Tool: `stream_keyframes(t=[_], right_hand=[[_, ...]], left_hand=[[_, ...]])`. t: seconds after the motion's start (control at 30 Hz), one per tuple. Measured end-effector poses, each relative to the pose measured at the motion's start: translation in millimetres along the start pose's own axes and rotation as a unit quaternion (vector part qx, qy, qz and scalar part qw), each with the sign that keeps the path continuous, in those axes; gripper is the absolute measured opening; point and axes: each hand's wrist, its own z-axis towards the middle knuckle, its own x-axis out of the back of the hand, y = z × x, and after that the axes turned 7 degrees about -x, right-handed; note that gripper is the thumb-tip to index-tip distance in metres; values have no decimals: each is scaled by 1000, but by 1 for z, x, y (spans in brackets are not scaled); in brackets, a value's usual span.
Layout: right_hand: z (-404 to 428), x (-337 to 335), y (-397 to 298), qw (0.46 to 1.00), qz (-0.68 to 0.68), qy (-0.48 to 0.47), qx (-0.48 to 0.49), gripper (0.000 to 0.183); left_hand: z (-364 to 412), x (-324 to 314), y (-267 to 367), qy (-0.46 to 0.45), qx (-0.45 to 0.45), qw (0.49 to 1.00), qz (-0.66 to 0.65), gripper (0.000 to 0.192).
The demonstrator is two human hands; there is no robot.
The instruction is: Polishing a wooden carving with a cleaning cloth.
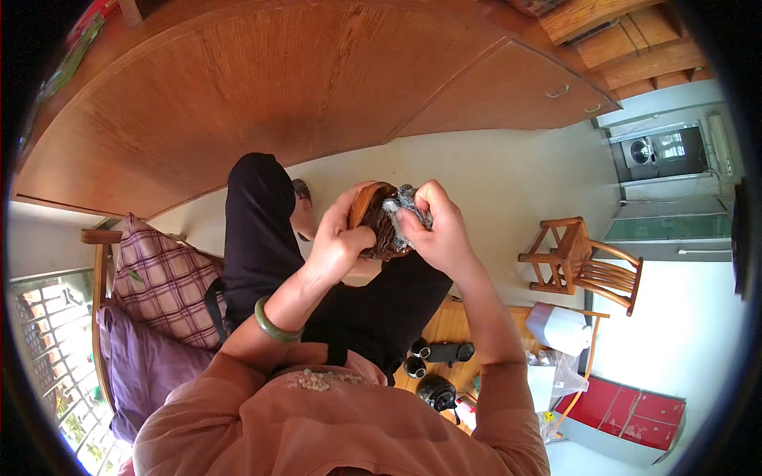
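In front of my lap, my left hand (345,232) grips a glossy dark-brown object (384,229) with a ridged, wavy surface and a smooth orange-brown edge. It looks like a carved wooden piece, but its exact kind cannot be told. My right hand (437,223) pinches a crumpled grey-and-white cloth (406,211) between thumb and fingers. That cloth presses against the right side of the brown object and hides part of it. Both hands are raised above my knees, close together.
A long brown wooden cabinet (286,89) stands ahead. To the left are a plaid cushion (166,279) and a purple cushion (149,357). A wooden chair (574,256) stands on the right. Black items (437,392), a plastic jug (559,327) and a red-topped unit (625,410) are at lower right.
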Motion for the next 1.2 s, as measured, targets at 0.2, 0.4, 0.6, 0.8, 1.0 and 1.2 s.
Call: stream_keyframes(t=[0.2, 0.4, 0.6, 0.8, 1.0, 1.2], right_hand=[[-3, 17, -3, 998, 10, -54, -16, 24], [-6, 40, 15, 995, -5, 89, 41, 18], [-22, 67, 26, 835, 483, 255, -73, 5], [-39, -5, -14, 908, 255, 307, 130, 17], [-19, 0, -33, 925, -71, 308, 210, 34], [-11, -1, -30, 958, 108, 264, -1, 39]], left_hand=[[-4, 0, -5, -45, -53, 997, 24, 61], [2, -7, -15, -30, -73, 997, -9, 66], [12, -3, -5, 80, -77, 968, -227, 61], [10, -25, -3, 107, -115, 975, -156, 54], [6, -33, 0, 47, -154, 984, -73, 68], [0, -32, -10, 25, -248, 964, 93, 68]])
